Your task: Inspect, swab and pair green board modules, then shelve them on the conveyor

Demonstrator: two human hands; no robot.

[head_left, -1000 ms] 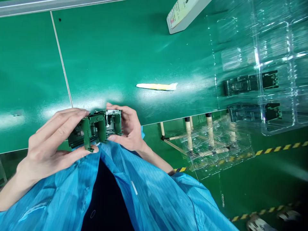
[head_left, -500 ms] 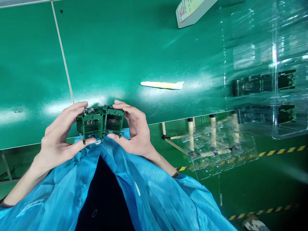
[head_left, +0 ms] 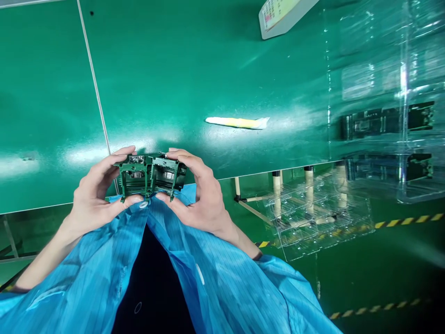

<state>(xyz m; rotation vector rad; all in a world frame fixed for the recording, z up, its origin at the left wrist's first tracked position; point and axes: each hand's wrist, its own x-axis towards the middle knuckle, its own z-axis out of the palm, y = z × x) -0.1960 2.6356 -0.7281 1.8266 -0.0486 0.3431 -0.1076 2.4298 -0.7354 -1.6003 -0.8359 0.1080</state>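
Two dark green plastic frames with metal parts inside are held side by side at the table's near edge, close to my body. My left hand (head_left: 99,190) grips the left green frame (head_left: 135,175), thumb below and fingers on top. Between the thumb and fingers of my right hand (head_left: 201,192) is the right green frame (head_left: 168,175), tilted against the left one. Their inner edges meet; whether they are joined I cannot tell.
A white and yellow wrapped stick (head_left: 237,123) lies on the green table (head_left: 167,69). At the back stands a white labelled box (head_left: 287,18). Clear plastic trays (head_left: 368,79) at the right hold dark parts (head_left: 385,168). More clear trays (head_left: 323,218) are below the table edge.
Both hands and the two frames have shifted slightly right in the view. The right frame has turned, so more of its right side shows.
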